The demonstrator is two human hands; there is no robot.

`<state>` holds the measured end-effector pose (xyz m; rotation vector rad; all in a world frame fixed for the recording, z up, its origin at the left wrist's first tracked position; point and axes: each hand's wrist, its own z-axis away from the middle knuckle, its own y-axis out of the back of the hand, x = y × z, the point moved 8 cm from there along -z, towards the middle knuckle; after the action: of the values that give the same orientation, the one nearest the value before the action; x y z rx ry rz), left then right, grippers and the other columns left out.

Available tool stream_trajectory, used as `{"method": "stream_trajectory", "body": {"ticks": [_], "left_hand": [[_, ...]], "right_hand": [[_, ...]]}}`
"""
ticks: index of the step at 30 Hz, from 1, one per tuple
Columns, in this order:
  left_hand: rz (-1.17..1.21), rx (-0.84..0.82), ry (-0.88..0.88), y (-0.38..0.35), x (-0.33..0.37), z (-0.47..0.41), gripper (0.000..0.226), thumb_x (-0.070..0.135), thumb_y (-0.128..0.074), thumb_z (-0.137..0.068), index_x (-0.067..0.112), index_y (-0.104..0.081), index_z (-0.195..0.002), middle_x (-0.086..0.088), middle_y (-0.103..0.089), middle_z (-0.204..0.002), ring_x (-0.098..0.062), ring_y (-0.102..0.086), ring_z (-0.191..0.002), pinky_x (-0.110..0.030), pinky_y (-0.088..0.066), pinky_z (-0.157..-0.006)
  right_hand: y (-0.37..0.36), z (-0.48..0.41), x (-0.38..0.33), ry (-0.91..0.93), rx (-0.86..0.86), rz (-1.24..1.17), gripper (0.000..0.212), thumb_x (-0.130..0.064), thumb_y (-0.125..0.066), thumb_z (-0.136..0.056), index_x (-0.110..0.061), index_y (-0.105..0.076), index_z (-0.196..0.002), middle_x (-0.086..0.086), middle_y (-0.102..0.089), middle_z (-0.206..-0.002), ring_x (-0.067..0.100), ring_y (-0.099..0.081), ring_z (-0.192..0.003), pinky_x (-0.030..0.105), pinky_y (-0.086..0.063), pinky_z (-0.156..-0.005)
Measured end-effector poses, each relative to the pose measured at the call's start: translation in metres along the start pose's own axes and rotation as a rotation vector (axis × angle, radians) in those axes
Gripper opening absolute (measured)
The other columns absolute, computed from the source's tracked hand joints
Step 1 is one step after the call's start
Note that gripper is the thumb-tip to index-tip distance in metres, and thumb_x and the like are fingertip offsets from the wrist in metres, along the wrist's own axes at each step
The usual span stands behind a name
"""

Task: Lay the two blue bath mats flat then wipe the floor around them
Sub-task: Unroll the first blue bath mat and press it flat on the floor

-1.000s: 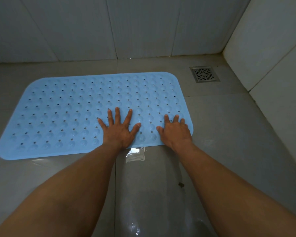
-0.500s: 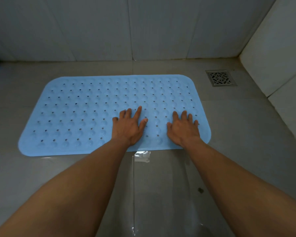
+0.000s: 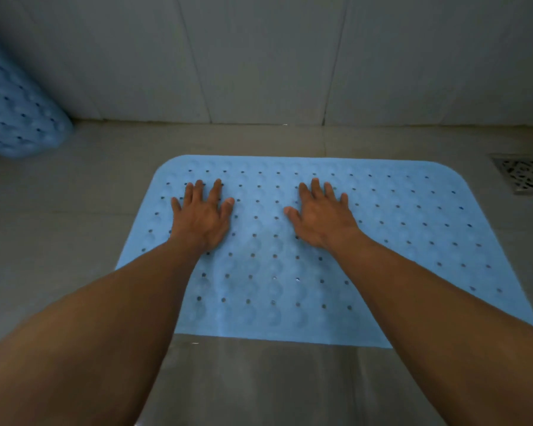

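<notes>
Head view: left hand [image 3: 202, 216] and right hand [image 3: 323, 221], fingers spread, have slid from the near edge of the mat [image 3: 290, 278] toward its far edge, flattening it on the floor [image 3: 68, 229]; second mat [image 3: 19, 118] stands curled far left.

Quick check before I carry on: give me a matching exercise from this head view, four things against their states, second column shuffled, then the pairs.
Things
1. middle mat
2. far-left mat
3. drain grate
4. left hand

States
A. set into the floor at the right edge of view
B. fingers spread, pressing on a mat
C. curled up by the wall, not yet flat
D. lying flat on the floor

Pairs: 1-D, 2-C, 3-A, 4-B
</notes>
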<state>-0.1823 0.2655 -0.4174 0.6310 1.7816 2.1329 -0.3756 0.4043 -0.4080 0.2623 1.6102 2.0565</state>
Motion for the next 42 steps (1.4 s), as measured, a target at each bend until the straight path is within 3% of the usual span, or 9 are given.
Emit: {"method": "stream_trajectory", "body": {"ticks": [6, 9, 19, 26, 35, 42], "left_hand": [[-0.014, -0.022, -0.059, -0.005, -0.034, -0.033, 0.070, 0.074, -0.014, -0.093, 0.046, 0.001, -0.155, 0.000, 0.008, -0.167, -0.028, 0.014, -0.152, -0.056, 0.010, -0.119], [0.023, 0.005, -0.042, -0.005, -0.041, -0.033, 0.064, 0.072, -0.011, -0.094, 0.052, 0.002, -0.153, 0.003, 0.010, -0.167, -0.030, 0.014, -0.151, -0.056, 0.009, -0.120], [-0.003, -0.014, -0.018, -0.007, -0.041, -0.036, 0.066, 0.071, -0.010, -0.093, 0.050, 0.008, -0.153, 0.003, 0.016, -0.166, -0.030, 0.020, -0.150, -0.057, 0.009, -0.119], [0.005, -0.003, -0.029, -0.007, -0.038, -0.035, 0.067, 0.070, -0.010, -0.094, 0.047, 0.007, -0.154, 0.001, 0.017, -0.165, -0.031, 0.023, -0.149, -0.058, 0.010, -0.118], [-0.012, 0.006, -0.027, -0.007, -0.039, -0.035, 0.067, 0.070, -0.007, -0.094, 0.047, 0.014, -0.153, 0.002, 0.022, -0.164, -0.029, 0.025, -0.149, -0.056, 0.012, -0.119], [-0.027, -0.099, -0.005, -0.009, -0.040, -0.039, 0.065, 0.069, -0.010, -0.094, 0.049, 0.014, -0.152, 0.001, 0.020, -0.165, -0.030, 0.022, -0.149, -0.058, 0.011, -0.118]], "right_hand": [[-0.008, -0.056, -0.059, 0.066, -0.021, 0.033, 0.068, -0.063, -0.017, -0.101, -0.033, 0.000, -0.159, 0.003, 0.008, -0.168, 0.032, 0.006, -0.153, 0.061, 0.001, -0.120], [-0.018, -0.063, -0.076, 0.070, -0.028, 0.046, 0.067, -0.063, -0.011, -0.100, -0.036, 0.004, -0.159, 0.000, 0.010, -0.168, 0.029, 0.010, -0.153, 0.062, 0.005, -0.119], [-0.022, -0.062, -0.079, 0.012, 0.031, 0.035, 0.067, -0.061, -0.012, -0.100, -0.035, 0.009, -0.158, -0.002, 0.014, -0.167, 0.023, 0.016, -0.153, 0.060, 0.012, -0.118], [-0.025, -0.063, -0.077, 0.007, 0.053, 0.068, 0.072, -0.065, 0.003, -0.091, -0.036, 0.013, -0.157, -0.003, 0.018, -0.166, 0.023, 0.017, -0.152, 0.059, 0.011, -0.119], [-0.026, -0.062, -0.078, 0.023, 0.103, 0.076, 0.070, -0.062, -0.002, -0.096, -0.033, 0.008, -0.159, 0.001, 0.013, -0.167, 0.025, 0.014, -0.153, 0.061, 0.009, -0.119], [-0.025, -0.066, -0.076, 0.040, -0.048, 0.021, 0.066, -0.060, -0.010, -0.100, -0.037, 0.013, -0.157, -0.003, 0.021, -0.165, 0.022, 0.020, -0.152, 0.058, 0.016, -0.118]]}}
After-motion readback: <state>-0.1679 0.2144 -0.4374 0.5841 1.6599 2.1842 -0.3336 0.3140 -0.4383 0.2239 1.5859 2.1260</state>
